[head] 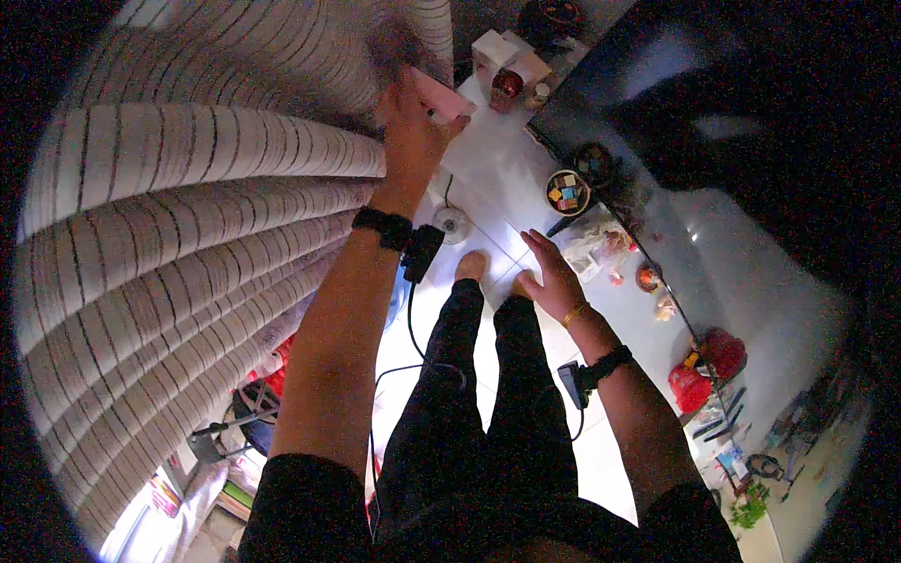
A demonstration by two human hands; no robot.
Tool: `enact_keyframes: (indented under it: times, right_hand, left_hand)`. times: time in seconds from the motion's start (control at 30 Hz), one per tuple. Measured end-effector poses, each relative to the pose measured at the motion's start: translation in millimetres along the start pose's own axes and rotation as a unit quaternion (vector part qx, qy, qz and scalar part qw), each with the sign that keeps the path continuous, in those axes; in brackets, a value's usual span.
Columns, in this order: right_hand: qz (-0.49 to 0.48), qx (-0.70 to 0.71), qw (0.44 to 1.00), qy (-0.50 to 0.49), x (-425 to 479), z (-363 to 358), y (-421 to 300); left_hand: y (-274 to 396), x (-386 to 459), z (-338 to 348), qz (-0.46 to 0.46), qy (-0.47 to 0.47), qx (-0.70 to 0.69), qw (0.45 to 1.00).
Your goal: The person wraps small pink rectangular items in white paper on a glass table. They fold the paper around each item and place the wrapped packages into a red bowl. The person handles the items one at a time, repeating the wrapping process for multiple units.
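My left hand (414, 130) is raised at the top centre, against the striped curtain (232, 148). It grips a flat pink object (442, 97), its thumb along the lower edge; I cannot tell exactly what the object is. Shadow and blur hide part of the fingers. Lower down, my right hand (556, 276) hangs above the tiled floor with nothing in it, thumb apart from the fingers. It is nearest to my bare foot and a clear plastic bag (595, 239) on the white surface at right. Black straps with small devices sit on both forearms.
Along the right, a white surface holds a round container of wrapped sweets (567, 193), red ornaments (690, 387) and a green plant (750, 505). A round white object (451, 224) with a cord lies ahead of my feet. A black cable (412, 324) hangs from the left wrist device.
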State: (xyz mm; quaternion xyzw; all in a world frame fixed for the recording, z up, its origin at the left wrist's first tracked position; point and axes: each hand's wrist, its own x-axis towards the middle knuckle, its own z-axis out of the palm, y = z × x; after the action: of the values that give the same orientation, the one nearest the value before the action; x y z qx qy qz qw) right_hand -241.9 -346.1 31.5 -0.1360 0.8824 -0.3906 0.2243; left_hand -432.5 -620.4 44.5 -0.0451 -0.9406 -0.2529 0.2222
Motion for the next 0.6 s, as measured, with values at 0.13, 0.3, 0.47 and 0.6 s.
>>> enact_keyframes:
  times: [0.13, 0.3, 0.47, 0.6]
  right_hand:
    - [0.010, -0.009, 1.000, 0.009, -1.2, 5.0, 0.2]
    - [0.025, -0.010, 1.000, 0.006, 1.9, 7.9, -0.5]
    - [0.045, -0.004, 0.999, 0.003, 1.1, 7.0, 3.1]
    - [0.039, -0.019, 0.999, 0.010, 2.7, 7.6, 4.9]
  left_hand:
    - [10.4, 22.5, 12.6, -0.074, -0.024, -0.043, 0.996]
    - [-3.7, 33.7, 36.4, -0.075, -0.016, -0.134, 0.988]
    - [7.1, 46.3, 46.4, -0.090, -0.023, -0.165, 0.982]
    - [-2.6, 48.4, 62.8, -0.074, -0.054, -0.102, 0.991]
